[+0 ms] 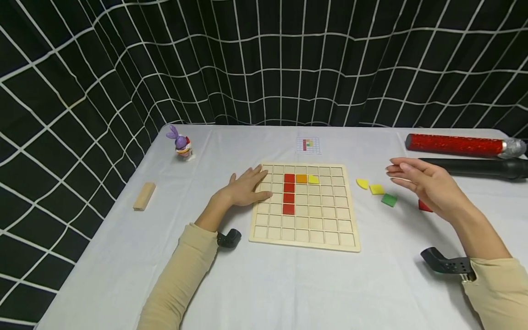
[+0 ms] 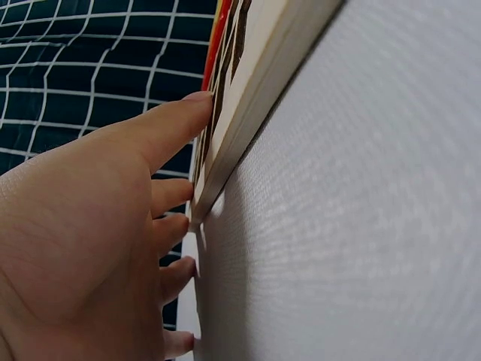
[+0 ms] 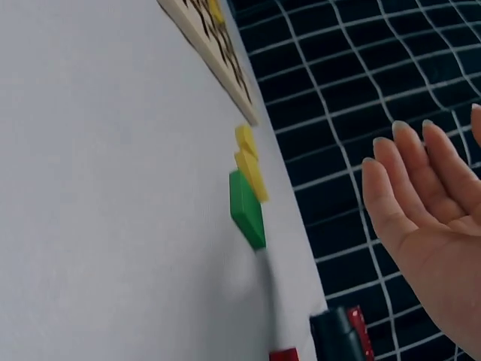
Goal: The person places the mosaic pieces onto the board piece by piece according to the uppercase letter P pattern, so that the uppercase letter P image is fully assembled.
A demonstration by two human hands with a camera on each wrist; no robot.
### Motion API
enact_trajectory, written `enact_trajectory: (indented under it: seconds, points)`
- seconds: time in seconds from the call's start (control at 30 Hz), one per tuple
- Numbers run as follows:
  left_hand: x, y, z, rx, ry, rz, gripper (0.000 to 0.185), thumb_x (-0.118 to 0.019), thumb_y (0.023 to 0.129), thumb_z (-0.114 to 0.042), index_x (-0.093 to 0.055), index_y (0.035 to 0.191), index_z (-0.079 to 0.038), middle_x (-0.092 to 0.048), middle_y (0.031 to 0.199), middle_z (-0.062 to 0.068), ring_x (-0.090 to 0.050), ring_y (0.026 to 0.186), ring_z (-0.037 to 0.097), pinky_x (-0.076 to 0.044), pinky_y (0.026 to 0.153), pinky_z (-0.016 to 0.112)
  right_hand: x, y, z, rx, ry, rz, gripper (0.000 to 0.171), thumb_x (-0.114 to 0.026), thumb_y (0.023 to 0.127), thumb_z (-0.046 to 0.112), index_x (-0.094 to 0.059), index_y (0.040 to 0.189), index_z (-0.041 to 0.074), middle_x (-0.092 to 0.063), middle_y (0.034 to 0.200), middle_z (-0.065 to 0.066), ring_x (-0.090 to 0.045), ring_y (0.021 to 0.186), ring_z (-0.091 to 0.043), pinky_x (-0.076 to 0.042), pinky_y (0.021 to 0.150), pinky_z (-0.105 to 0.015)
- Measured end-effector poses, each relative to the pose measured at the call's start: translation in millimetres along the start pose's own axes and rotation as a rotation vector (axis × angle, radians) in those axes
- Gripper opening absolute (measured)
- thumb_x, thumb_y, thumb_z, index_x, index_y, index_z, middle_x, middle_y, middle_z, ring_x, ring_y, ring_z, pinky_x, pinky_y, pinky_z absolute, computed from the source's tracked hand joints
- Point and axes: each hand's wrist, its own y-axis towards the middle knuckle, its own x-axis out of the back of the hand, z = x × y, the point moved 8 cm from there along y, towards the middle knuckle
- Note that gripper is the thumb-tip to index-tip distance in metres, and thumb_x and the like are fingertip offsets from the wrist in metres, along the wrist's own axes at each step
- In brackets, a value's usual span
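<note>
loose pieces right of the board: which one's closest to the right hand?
The red piece, partly hidden under the right hand. The green square, yellow square and yellow quarter-round lie farther left.

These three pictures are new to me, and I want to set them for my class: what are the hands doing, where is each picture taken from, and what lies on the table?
No machine here: a person works with two bare hands and wears three cameras. The wide picture comes from the head, looking down on a table under a white cloth. The other two come from the wrists, so they look tilted.

The left hand lies flat with straight fingers on the left edge of a wooden grid board. The board holds a red column, an orange tile and a yellow piece.

The right hand hovers open above the table and holds nothing. Near it lie two yellow pieces, a green tile and a red tile.

Further off: a toy rabbit, a wooden block, a small pattern card, a red tube and a black tube.
</note>
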Motion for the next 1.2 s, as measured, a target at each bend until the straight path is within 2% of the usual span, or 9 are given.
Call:
enact_trajectory:
  seconds: [0.37, 0.43, 0.6, 0.67, 0.77, 0.9, 1.03, 1.13, 1.2]
  points:
    - [-2.7, -0.9, 1.9, 0.002, -0.009, -0.006, 0.076, -0.046, 0.095, -0.055, -0.019, 0.154, -0.017, -0.004, 0.159, 0.003, -0.004, 0.144, 0.025, 0.001, 0.11, 0.058, 22, -1, -12, 0.033, 0.094, 0.017, 0.026, -0.043, 0.103, 0.026, -0.067, 0.113, 0.022, -0.067, 0.109, 0.005, -0.062, 0.1, -0.007, -0.048, 0.083, -0.016]
    - [-3.2, -0.7, 1.7, 0.002, -0.007, -0.007, 0.076, -0.046, 0.095, -0.055, -0.019, 0.154, -0.016, -0.005, 0.159, 0.003, -0.005, 0.144, 0.025, 0.001, 0.11, 0.058, 27, -3, -18, 0.017, 0.029, 0.009, 0.026, -0.043, 0.103, 0.027, -0.066, 0.114, 0.023, -0.066, 0.109, 0.008, -0.062, 0.1, -0.006, -0.047, 0.083, -0.014]
    - [-2.9, -1.3, 0.6, 0.0, -0.01, -0.006, 0.076, -0.046, 0.095, -0.055, -0.019, 0.154, -0.016, -0.004, 0.159, 0.003, -0.005, 0.144, 0.025, 0.001, 0.11, 0.058, 43, -7, -33, -0.071, -0.265, -0.012, 0.048, -0.041, 0.102, 0.036, -0.048, 0.137, 0.003, -0.061, 0.11, 0.02, -0.059, 0.1, 0.002, -0.045, 0.082, -0.01]
    - [-2.7, -1.2, 0.5, -0.001, -0.012, -0.006, 0.076, -0.046, 0.095, -0.055, -0.019, 0.154, -0.017, -0.004, 0.159, 0.003, -0.005, 0.144, 0.025, 0.001, 0.11, 0.058, 50, -8, -37, -0.084, -0.321, -0.015, 0.058, -0.041, 0.102, 0.037, -0.038, 0.139, -0.008, -0.06, 0.109, 0.022, -0.058, 0.1, 0.004, -0.045, 0.081, -0.01]
    - [-2.9, -0.6, 1.2, -0.004, -0.012, -0.007, 0.076, -0.046, 0.095, -0.055, -0.019, 0.154, -0.016, -0.004, 0.159, 0.003, -0.005, 0.144, 0.026, 0.001, 0.11, 0.059, 57, -9, -42, -0.076, -0.336, -0.017, 0.058, -0.041, 0.103, 0.034, -0.036, 0.138, -0.011, -0.06, 0.108, 0.022, -0.058, 0.099, 0.005, -0.046, 0.08, -0.011]
    - [-3.4, 0.1, 1.4, -0.008, -0.01, -0.009, 0.076, -0.045, 0.095, -0.056, -0.019, 0.154, -0.016, -0.005, 0.159, 0.004, -0.005, 0.144, 0.026, 0.001, 0.109, 0.059, 65, -12, -49, -0.107, -0.398, -0.013, 0.056, -0.042, 0.102, 0.035, -0.039, 0.14, -0.007, -0.059, 0.109, 0.023, -0.057, 0.099, 0.006, -0.046, 0.081, -0.012]
    - [-3.0, -0.2, 0.7, -0.009, -0.011, -0.012, 0.076, -0.045, 0.095, -0.055, -0.02, 0.154, -0.016, -0.005, 0.159, 0.004, -0.005, 0.144, 0.026, 0.001, 0.109, 0.059, 69, -18, -55, -0.17, -0.554, 0.027, 0.056, -0.051, 0.098, 0.04, -0.043, 0.142, 0.006, -0.054, 0.114, 0.025, -0.046, 0.102, 0.012, -0.043, 0.095, -0.034]
    - [-1.9, -0.4, -0.4, -0.01, -0.013, -0.014, 0.075, -0.046, 0.095, -0.054, -0.02, 0.154, -0.015, -0.006, 0.159, 0.004, -0.005, 0.144, 0.026, 0.0, 0.109, 0.059, 66, -20, -51, -0.1, -0.592, 0.06, 0.05, -0.061, 0.095, 0.026, -0.047, 0.139, 0.007, -0.057, 0.12, 0.015, -0.047, 0.104, 0.009, -0.043, 0.094, -0.033]
    - [-0.9, -0.5, -1.5, -0.009, -0.013, -0.012, 0.075, -0.046, 0.095, -0.054, -0.02, 0.154, -0.016, -0.006, 0.159, 0.004, -0.005, 0.144, 0.025, 0.0, 0.11, 0.059, 63, -20, -47, -0.029, -0.585, 0.078, 0.049, -0.067, 0.09, 0.013, -0.051, 0.135, 0.005, -0.06, 0.119, 0.009, -0.054, 0.102, 0.005, -0.045, 0.085, -0.018]
